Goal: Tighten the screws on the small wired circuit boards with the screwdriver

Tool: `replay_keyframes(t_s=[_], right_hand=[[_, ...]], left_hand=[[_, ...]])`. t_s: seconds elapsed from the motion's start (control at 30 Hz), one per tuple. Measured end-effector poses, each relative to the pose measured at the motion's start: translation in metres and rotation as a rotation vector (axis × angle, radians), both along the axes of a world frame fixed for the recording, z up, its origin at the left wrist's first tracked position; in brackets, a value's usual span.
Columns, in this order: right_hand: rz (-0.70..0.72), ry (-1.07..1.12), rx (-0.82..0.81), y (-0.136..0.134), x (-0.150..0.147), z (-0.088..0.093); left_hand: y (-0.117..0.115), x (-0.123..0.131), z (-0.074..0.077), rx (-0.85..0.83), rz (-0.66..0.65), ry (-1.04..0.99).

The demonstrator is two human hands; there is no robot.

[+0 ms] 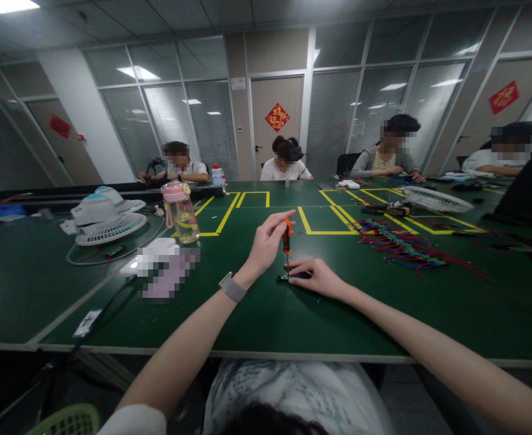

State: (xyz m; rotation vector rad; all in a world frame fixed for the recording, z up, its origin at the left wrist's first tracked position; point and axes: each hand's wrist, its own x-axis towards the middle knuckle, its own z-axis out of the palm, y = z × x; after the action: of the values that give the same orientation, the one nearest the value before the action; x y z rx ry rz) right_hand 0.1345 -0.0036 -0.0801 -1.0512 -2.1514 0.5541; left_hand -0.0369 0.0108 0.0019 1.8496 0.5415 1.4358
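Observation:
My left hand point(268, 241), with a grey band at the wrist, is closed around the top of a screwdriver point(286, 238). The orange and black handle stands upright, and its thin shaft points down at a small green circuit board point(283, 278). That board sits in a dark holder on the green table. From the right, my right hand point(320, 279) grips the piece low against the tabletop, its fingers covering part of it. Whether the tip touches a screw is too small to tell.
White fan parts point(107, 220) and a pink-lidded bottle point(181, 211) stand to the left. On the right lie several wired circuit boards point(397, 238) and a white fan grille point(438, 199). Yellow tape point(309, 223) marks the table. Several people sit across from me.

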Motion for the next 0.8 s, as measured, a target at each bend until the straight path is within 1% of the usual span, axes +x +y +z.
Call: replay_keyframes(t_s=[0.07, 0.2, 0.23, 0.27, 0.37, 0.43, 0.5, 0.6, 0.63, 0.67, 0.7, 0.8], right_hand=[[0.0, -0.001, -0.007, -0.0001, 0.0001, 0.0002], [0.003, 0.004, -0.004, -0.0004, -0.0001, 0.0006], [0.002, 0.004, -0.003, -0.0006, -0.0001, 0.0008], [0.001, 0.003, -0.002, -0.0008, -0.0002, 0.0012], [0.002, -0.009, 0.001, -0.0014, -0.0002, 0.0025], [0.006, -0.015, 0.004, -0.0014, -0.0001, 0.0028], [0.003, -0.022, 0.004, -0.001, 0.0, 0.0023], [-0.003, -0.021, 0.008, 0.0002, 0.0004, 0.0005], [-0.003, -0.017, 0.011, 0.0005, 0.0006, 0.0], [-0.001, -0.012, 0.013, 0.0006, 0.0007, -0.0003], [0.002, -0.01, 0.014, 0.0006, 0.0008, -0.0004], [0.009, -0.016, 0.012, 0.0, 0.0008, 0.0005]], left_hand=[[-0.0003, 0.0002, -0.0001, -0.032, -0.015, -0.006], [-0.0008, 0.0001, -0.0004, 0.046, 0.13, 0.018], [-0.0005, -0.0001, -0.0004, 0.056, 0.142, 0.019], [0.0001, -0.0001, -0.0004, 0.054, 0.129, 0.014], [0.0027, 0.0005, -0.0011, -0.018, -0.005, -0.034], [0.0038, 0.0013, -0.002, -0.074, -0.061, -0.066], [0.004, 0.0018, -0.0026, -0.078, -0.019, -0.063], [0.004, 0.0013, -0.0028, 0.003, 0.114, -0.032], [0.0042, 0.0011, -0.0027, 0.026, 0.141, -0.027], [0.0046, 0.0009, -0.0026, 0.036, 0.141, -0.026], [0.0049, 0.0009, -0.0026, 0.027, 0.111, -0.032], [0.005, 0.0017, -0.0024, -0.069, -0.047, -0.068]])
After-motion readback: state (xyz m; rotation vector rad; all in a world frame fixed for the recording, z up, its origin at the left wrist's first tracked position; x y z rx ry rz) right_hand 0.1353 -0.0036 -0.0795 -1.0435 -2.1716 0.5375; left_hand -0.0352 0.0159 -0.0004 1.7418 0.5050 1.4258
